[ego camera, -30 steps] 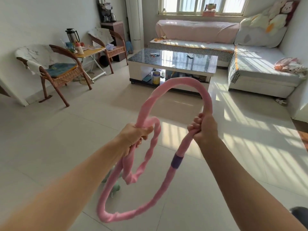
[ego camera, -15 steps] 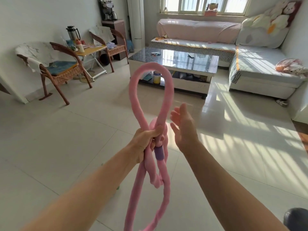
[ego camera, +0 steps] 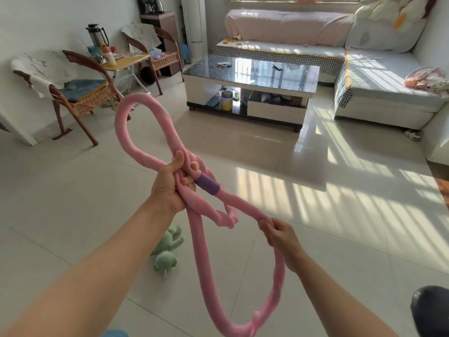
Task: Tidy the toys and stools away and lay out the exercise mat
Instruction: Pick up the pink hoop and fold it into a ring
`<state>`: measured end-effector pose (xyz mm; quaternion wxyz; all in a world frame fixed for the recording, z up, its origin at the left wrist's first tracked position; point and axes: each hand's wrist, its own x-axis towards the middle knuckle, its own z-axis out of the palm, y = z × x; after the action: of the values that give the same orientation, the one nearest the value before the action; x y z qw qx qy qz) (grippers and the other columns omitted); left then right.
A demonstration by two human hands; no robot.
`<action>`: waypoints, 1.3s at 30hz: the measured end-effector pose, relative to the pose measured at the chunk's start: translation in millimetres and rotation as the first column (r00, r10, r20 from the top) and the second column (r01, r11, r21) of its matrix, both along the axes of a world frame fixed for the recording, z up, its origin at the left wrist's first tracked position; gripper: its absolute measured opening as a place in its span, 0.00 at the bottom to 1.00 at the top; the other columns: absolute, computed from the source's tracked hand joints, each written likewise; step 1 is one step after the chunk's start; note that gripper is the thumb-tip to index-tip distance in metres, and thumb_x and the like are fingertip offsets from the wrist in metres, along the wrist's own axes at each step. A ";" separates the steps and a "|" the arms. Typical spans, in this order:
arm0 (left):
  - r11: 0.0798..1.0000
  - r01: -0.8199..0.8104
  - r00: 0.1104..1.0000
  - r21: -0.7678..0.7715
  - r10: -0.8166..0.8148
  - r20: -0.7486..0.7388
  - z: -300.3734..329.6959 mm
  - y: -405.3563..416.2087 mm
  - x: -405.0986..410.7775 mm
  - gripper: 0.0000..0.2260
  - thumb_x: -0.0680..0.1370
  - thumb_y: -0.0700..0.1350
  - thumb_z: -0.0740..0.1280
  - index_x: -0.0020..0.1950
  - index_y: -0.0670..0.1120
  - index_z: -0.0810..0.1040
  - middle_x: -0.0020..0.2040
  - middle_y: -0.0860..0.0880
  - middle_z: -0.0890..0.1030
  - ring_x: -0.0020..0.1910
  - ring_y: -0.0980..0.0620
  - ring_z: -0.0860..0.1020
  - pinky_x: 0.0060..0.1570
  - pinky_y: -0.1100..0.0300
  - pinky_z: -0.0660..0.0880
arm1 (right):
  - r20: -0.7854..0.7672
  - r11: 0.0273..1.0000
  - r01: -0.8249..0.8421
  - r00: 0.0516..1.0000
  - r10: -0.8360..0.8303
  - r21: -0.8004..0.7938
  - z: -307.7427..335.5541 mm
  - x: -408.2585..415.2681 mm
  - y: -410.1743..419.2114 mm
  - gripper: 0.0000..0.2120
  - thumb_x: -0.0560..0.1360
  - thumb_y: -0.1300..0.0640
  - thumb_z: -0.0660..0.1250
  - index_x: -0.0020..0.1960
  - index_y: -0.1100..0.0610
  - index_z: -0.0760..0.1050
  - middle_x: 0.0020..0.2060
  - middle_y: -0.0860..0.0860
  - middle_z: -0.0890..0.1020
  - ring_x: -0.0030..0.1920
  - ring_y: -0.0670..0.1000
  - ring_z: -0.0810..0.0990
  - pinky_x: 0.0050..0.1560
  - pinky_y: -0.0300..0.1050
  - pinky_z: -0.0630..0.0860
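Observation:
A long pink padded hoop [ego camera: 136, 135] with a purple band is twisted into a figure eight in front of me. My left hand [ego camera: 170, 183] grips the crossing of its strands, just left of the purple band, with one loop standing up to the left. My right hand [ego camera: 279, 233] pinches the lower loop, which hangs down toward the floor. A green plush toy [ego camera: 167, 251] lies on the tiles below my left forearm.
A glass-topped coffee table [ego camera: 252, 76] stands ahead, with an L-shaped sofa [ego camera: 364, 66] behind and to the right. Two wicker chairs [ego camera: 80, 93] and a small folding table [ego camera: 126, 63] line the left wall. A dark round object [ego camera: 430, 310] shows at the bottom right.
My right hand, open beside the hoop half a second ago, has dropped and taken hold of the lower loop, pulling it out to the right. The upper loop has tilted left.

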<state>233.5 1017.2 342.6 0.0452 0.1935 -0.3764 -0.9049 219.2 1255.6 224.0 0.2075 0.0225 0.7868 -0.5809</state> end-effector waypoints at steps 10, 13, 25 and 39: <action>0.907 -0.260 0.882 -0.332 0.363 0.300 -38.4 -52.0 18.9 0.10 0.74 0.45 0.69 0.36 0.47 0.71 0.17 0.56 0.72 0.13 0.62 0.64 0.16 0.72 0.62 | -0.684 0.802 0.361 0.725 0.079 0.475 64.8 -33.5 5.2 0.11 0.74 0.52 0.68 0.46 0.60 0.74 0.30 0.55 0.79 0.36 0.61 0.79 0.36 0.47 0.68; 0.789 -0.248 0.828 -0.563 0.474 0.300 -32.2 -51.7 15.4 0.14 0.71 0.46 0.72 0.32 0.44 0.70 0.19 0.52 0.71 0.14 0.60 0.66 0.25 0.64 0.67 | -0.824 0.776 0.422 0.525 0.213 0.469 72.7 -48.3 19.9 0.08 0.71 0.60 0.71 0.38 0.62 0.75 0.23 0.54 0.76 0.24 0.59 0.76 0.27 0.43 0.70; 0.384 0.152 0.961 -0.911 0.157 0.226 -10.5 -57.1 25.2 0.09 0.72 0.49 0.72 0.47 0.46 0.78 0.31 0.52 0.75 0.23 0.57 0.72 0.23 0.65 0.68 | -0.807 0.843 -0.061 -0.334 0.487 0.534 126.4 -17.0 -39.3 0.13 0.75 0.55 0.60 0.32 0.54 0.70 0.22 0.48 0.68 0.22 0.49 0.65 0.23 0.37 0.62; 0.372 0.271 0.916 -0.888 -0.383 0.119 48.0 -17.4 26.3 0.15 0.77 0.45 0.65 0.59 0.37 0.77 0.33 0.44 0.74 0.25 0.54 0.70 0.24 0.66 0.67 | -0.690 0.901 -0.431 0.641 0.337 0.040 157.2 -25.0 -93.6 0.12 0.63 0.57 0.77 0.42 0.62 0.80 0.51 0.52 0.78 0.45 0.44 0.78 0.48 0.49 0.78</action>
<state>259.7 999.8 390.6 -0.0199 0.0136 -0.8214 -0.5698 194.2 1162.0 381.2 0.0239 -0.3733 0.7544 -0.5394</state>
